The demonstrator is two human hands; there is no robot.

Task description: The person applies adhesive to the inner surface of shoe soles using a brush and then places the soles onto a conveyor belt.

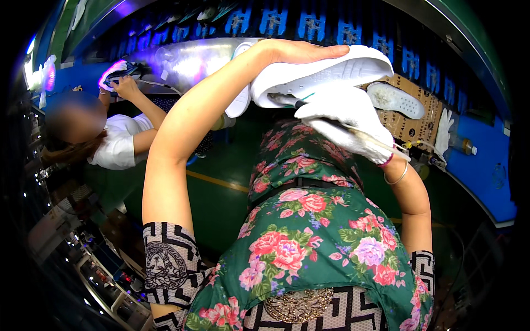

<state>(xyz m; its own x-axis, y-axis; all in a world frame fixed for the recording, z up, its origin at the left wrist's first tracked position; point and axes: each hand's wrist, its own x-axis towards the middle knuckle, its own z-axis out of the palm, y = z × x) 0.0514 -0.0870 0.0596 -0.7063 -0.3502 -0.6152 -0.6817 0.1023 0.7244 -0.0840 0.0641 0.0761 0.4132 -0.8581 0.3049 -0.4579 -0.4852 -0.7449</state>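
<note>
A white shoe sole (326, 74) is held tilted in front of me, its hollow inner side toward me. My bare left hand (306, 52) lies along its upper edge and grips it; some of the fingers are hidden behind the sole. My right hand (348, 113), in a white glove, is closed round a thin-handled brush (287, 100). The brush's dark tip reaches inside the sole at its left end, and its pale handle sticks out past my wrist. Whether the tip touches the sole wall I cannot tell.
Another white sole (396, 100) lies on brown cardboard (406, 124) to the right, near a white glove (443, 132) and a small bottle (466, 147) on the blue bench. More white soles (238, 102) stand left of my work. At left, a co-worker (118, 138) handles a shoe. Blue holders (312, 26) line the back.
</note>
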